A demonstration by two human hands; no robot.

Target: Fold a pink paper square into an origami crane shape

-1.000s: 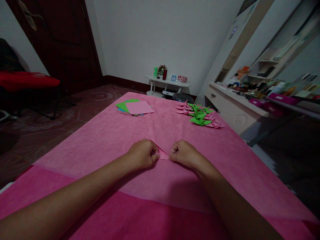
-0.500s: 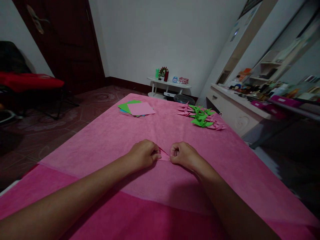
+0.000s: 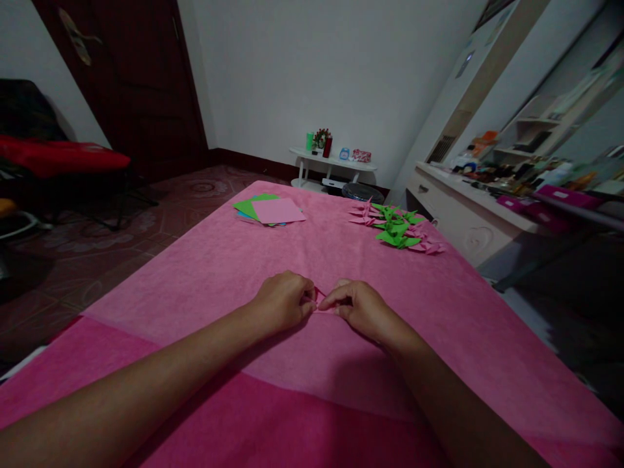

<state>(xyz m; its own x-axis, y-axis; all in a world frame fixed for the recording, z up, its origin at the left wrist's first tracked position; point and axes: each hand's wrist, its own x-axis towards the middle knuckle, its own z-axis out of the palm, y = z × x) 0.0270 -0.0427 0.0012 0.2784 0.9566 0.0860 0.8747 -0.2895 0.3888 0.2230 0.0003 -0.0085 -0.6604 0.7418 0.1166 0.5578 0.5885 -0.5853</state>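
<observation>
A small folded sheet of pink origami paper [image 3: 327,311] lies low on the pink cloth, mostly covered by my fingers. My left hand [image 3: 286,300] pinches its left side between thumb and curled fingers. From the right, my right hand [image 3: 361,308] grips the paper's right part, its index finger stretched in to the middle of the fold, close to the left fingertips. Farther off on the left is a stack of square paper [image 3: 279,210], pink on top with green and blue beneath. Folded green and pink paper cranes [image 3: 397,234] are clustered at the far right.
The pink cloth [image 3: 234,273] covers the table under my arms. Behind it stand a white side table [image 3: 334,161] with small items and a dark round stool [image 3: 363,192]. A cluttered dresser [image 3: 468,214] is on the right, a red chair [image 3: 63,159] on the left.
My right index finger has reached left onto the middle of the paper, bringing the two hands' fingertips closer together. The left hand keeps its pinch. The whole view has shifted slightly.
</observation>
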